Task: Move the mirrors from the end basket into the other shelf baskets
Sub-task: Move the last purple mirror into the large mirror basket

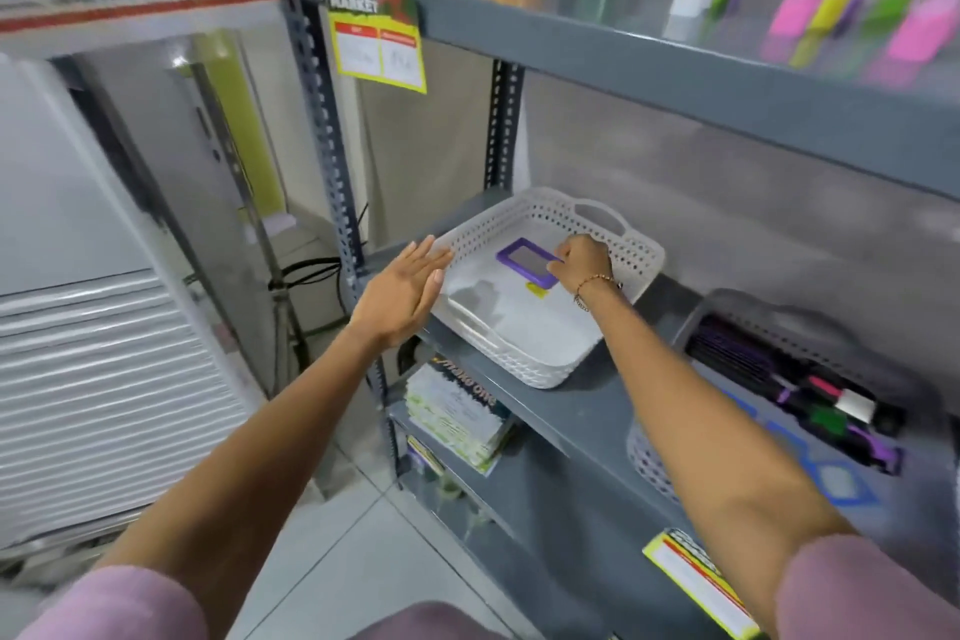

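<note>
Head view: right hand [582,259] pinches a purple-framed mirror [525,262] lying in the white end basket [641,255]; left hand [402,294] hovers open beside its rim. Pickup step, likely; next, lift and carry it to the grey basket [727,307] rightward.

head view, looking down, near shelf [597,411]

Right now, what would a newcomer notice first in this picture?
The purple-framed mirror lies almost alone in the white basket at the shelf's left end, with the right hand closing on its edge. The left hand hovers open beside the basket's left rim. Further right, a grey basket holds dark hairbrushes.
</note>
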Action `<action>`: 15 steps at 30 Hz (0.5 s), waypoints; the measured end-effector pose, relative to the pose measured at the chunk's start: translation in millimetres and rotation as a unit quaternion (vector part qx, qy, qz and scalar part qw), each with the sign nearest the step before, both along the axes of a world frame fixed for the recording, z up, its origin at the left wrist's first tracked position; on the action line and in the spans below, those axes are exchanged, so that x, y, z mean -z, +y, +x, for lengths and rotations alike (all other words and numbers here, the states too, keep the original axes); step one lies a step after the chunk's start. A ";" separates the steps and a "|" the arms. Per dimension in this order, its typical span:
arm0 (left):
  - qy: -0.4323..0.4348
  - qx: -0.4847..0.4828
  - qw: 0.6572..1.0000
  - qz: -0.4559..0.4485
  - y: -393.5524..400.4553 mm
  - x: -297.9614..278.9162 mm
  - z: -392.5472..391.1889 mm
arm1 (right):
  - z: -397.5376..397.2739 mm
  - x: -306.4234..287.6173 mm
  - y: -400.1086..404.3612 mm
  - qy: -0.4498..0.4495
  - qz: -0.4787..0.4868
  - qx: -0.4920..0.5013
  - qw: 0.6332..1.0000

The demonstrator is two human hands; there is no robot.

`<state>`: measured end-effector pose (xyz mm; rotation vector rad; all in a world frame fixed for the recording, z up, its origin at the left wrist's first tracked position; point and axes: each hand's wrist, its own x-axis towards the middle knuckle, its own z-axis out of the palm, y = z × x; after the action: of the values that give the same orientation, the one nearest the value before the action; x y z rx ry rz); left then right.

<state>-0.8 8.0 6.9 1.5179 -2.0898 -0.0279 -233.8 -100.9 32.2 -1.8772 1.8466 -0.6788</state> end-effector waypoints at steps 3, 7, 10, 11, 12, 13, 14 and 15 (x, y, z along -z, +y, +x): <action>0.019 0.025 0.999 0.019 -12.5 12.4 7.8 | 18.0 15.6 -23.9 0.020 0.026 -0.011 0.999; 0.045 0.033 0.998 0.021 -20.9 25.0 8.4 | 26.6 28.6 -45.1 0.058 0.092 -0.040 0.993; 0.066 0.035 0.997 -0.002 -22.6 30.4 6.9 | 27.5 33.2 -54.1 0.072 0.147 -0.074 0.984; 0.075 0.034 0.997 -0.006 -22.9 31.5 6.9 | 27.1 34.1 -55.9 0.100 0.148 -0.075 0.981; 0.080 0.034 0.996 -0.008 -24.0 32.6 6.8 | 25.9 33.9 -57.0 0.141 0.148 -0.066 0.977; 0.080 0.034 0.996 -0.009 -24.1 32.6 5.7 | 24.2 32.9 -57.8 0.177 0.146 -0.050 0.972; 0.077 0.033 0.996 -0.008 -24.5 32.8 5.2 | 22.4 30.7 -57.2 0.198 0.149 -0.032 0.968; 0.075 0.035 0.997 -0.004 -25.0 32.3 5.6 | 20.3 29.0 -57.6 0.200 0.151 -0.019 0.968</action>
<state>4.8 -17.0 -25.4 1.3930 -2.0196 -0.1536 -213.4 -158.5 3.3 -1.9346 2.0054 0.0073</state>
